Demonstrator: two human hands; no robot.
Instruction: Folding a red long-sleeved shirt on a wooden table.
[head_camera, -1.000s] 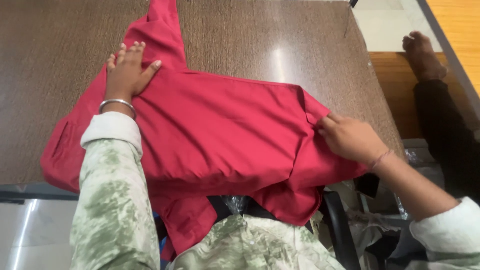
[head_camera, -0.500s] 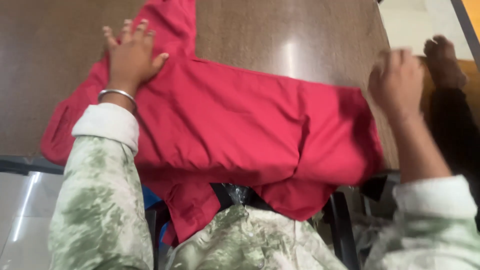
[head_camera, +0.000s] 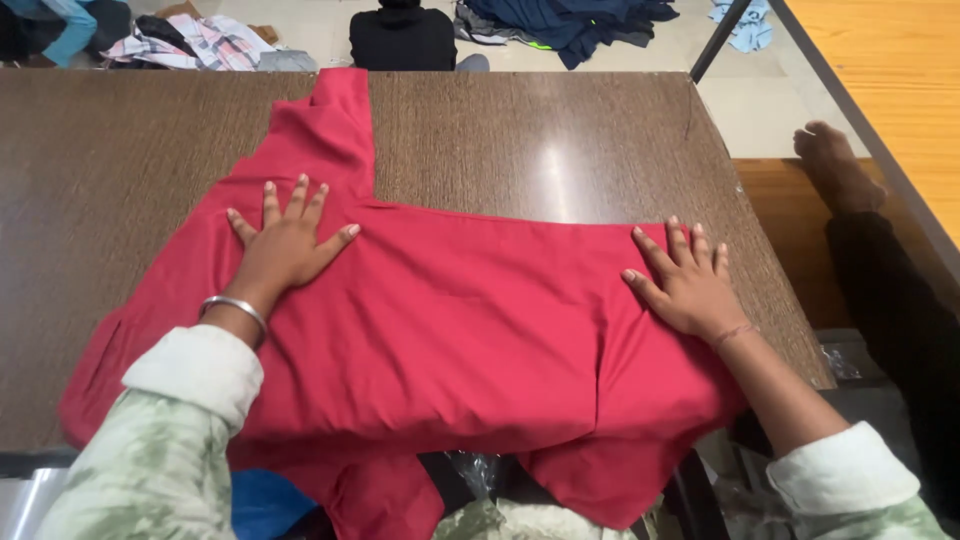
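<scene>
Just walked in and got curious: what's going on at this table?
A person presses both palms flat on a red garment spread over a dark wooden table. The left hand rests near a sleeve that points away; the right hand holds down the far right edge. The garment's near edge hangs off the table. More clothes lie on the floor beyond.

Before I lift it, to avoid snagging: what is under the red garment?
The dark wooden table shows around the red garment. Both hands press on top; anything beneath the cloth is covered.
</scene>
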